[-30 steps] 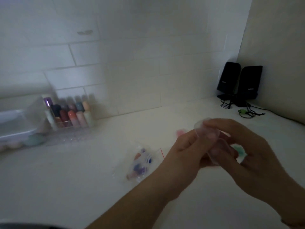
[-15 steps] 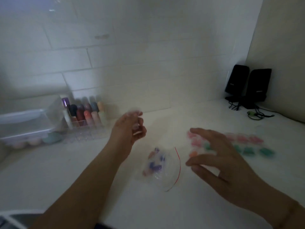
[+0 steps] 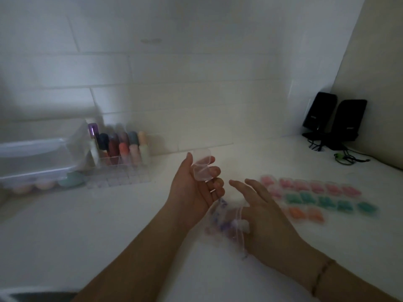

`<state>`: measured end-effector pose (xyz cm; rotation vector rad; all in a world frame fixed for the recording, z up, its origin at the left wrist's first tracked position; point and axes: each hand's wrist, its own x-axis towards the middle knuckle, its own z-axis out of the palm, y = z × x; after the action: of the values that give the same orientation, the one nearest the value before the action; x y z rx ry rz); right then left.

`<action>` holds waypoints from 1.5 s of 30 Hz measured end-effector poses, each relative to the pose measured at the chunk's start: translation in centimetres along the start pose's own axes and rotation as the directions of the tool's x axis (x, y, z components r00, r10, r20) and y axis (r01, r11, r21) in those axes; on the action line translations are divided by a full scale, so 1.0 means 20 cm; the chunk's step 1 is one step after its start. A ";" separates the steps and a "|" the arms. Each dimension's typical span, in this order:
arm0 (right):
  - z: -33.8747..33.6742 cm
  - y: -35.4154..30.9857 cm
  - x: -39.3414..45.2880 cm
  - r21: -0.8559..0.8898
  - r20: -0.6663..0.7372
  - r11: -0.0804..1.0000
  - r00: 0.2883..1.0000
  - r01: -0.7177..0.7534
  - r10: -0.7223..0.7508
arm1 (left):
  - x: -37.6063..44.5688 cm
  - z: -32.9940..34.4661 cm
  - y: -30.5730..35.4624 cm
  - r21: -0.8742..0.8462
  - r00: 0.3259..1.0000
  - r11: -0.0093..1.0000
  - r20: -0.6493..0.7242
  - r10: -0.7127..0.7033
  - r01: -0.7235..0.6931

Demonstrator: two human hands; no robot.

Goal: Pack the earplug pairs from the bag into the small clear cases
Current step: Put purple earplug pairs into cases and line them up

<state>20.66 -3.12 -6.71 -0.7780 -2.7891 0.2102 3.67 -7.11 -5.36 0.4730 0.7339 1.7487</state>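
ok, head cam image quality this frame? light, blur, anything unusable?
Head view: dim, flat light, no glare. Motion blur smears the packed cases at right and the bag; its contents are unreadable. The left hand and its open clear case read fairly sharp. Wide-angle bending shows in the wall tiles.

Dim, even indoor light, no glare. Whole frame soft; motion blur smears the filled cases (image 3: 316, 197) right of the bag (image 3: 224, 223).

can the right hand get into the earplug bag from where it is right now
Probably yes. The right hand, fingers spread, sits right at the bag on the counter, and nothing lies between them. The left hand holds an open clear case above, off to the side.
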 end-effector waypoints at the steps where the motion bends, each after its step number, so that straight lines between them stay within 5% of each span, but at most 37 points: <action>1: -0.03 0.01 -0.02 0.023 -0.009 1.000 1.000 0.009 -0.008 | 0.00 0.00 -0.01 0.007 1.000 1.000 -0.001 -0.005 0.005; 6: -0.30 0.16 -0.12 0.242 -0.051 0.965 0.992 -0.103 0.119 | 0.01 0.01 -0.04 0.090 0.999 0.996 0.031 -0.012 0.009; 10: -0.44 0.15 -0.01 0.736 -0.100 0.674 0.975 -0.061 0.198 | 0.00 0.04 -0.06 0.145 0.997 0.989 0.072 0.028 -0.039; 14: -0.39 0.06 0.15 0.889 -0.031 0.455 0.988 -0.040 0.148 | -0.02 0.05 -0.06 0.158 0.995 0.984 0.070 0.068 -0.079; 17: -0.35 0.03 0.25 0.920 -0.022 0.389 0.981 -0.057 0.195 | -0.02 0.06 -0.06 0.150 0.995 0.985 0.061 0.073 -0.081; 21: -0.31 -0.01 0.32 0.842 -0.109 0.540 0.972 -0.021 0.209 | -0.02 0.05 -0.06 0.129 0.994 0.987 0.060 0.089 -0.096; 24: -0.23 -0.05 0.33 0.563 -0.264 0.826 0.954 0.034 0.141 | 0.00 0.04 -0.07 0.104 0.994 0.991 0.076 0.079 -0.086; 27: -0.18 -0.10 0.32 0.260 -0.375 0.964 0.925 0.046 0.057 | 0.00 0.05 -0.07 0.055 0.995 0.997 0.093 0.047 -0.052; 40: -0.22 -0.08 0.32 0.164 -0.491 0.955 0.860 0.249 -0.140 | 0.03 0.02 -0.05 -0.085 1.000 0.996 0.000 0.019 -0.019; 43: -0.35 0.00 0.27 0.191 -0.599 0.948 0.796 0.253 -0.092 | 0.05 -0.01 -0.03 -0.091 0.994 0.992 -0.078 0.079 -0.086; 45: -0.37 0.05 0.20 0.209 -0.573 0.952 0.817 0.224 -0.066 | 0.05 -0.02 -0.01 -0.099 0.985 0.986 -0.127 0.121 -0.134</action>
<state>19.74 0.32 1.08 -0.4554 -2.1828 0.2726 3.29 -6.17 -5.93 0.3502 0.7024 1.9399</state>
